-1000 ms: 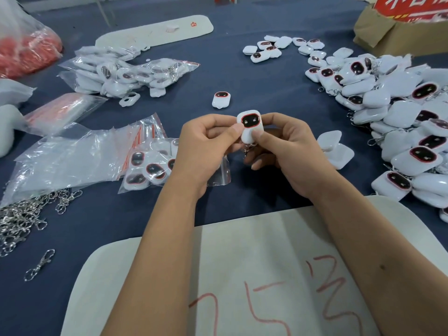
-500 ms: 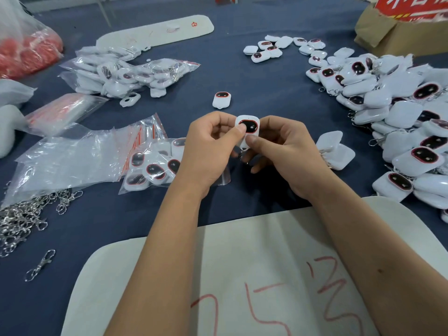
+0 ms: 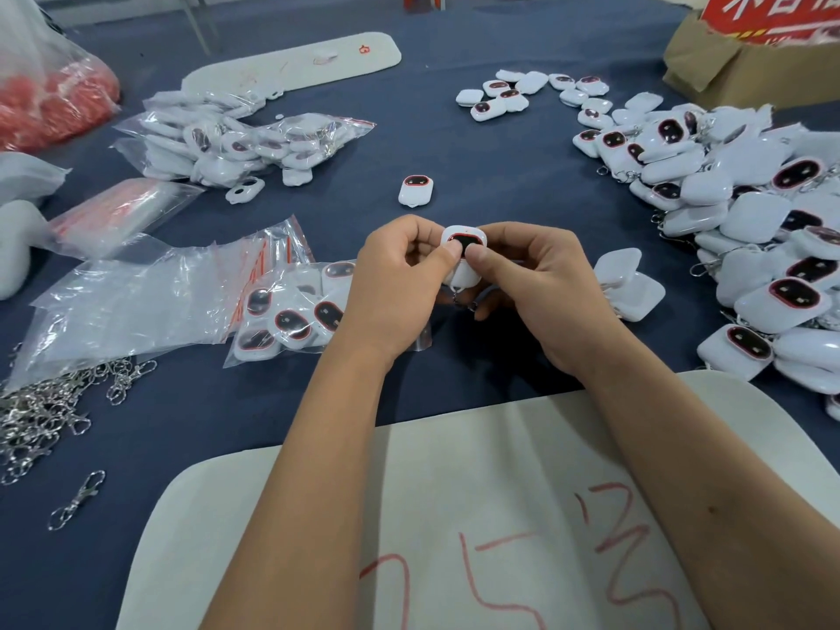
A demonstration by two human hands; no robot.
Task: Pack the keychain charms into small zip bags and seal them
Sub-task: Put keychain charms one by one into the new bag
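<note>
Left hand (image 3: 400,284), right hand (image 3: 541,284) — fingers curled, pinching.

Red handwritten strokes on the near white board (image 3: 454,493) look like "25" followed by a scrawl that cannot be read. The cardboard box (image 3: 709,70) carries a red sign (image 3: 772,15) with cut-off white characters, unreadable. The far white board (image 3: 291,65) bears a small red mark, illegible.

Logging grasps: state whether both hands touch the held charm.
Touching. Head view: left hand and right hand both pinch the charm, thumbs on its face.

White charm (image 3: 462,247) upright, dark oval face
</note>
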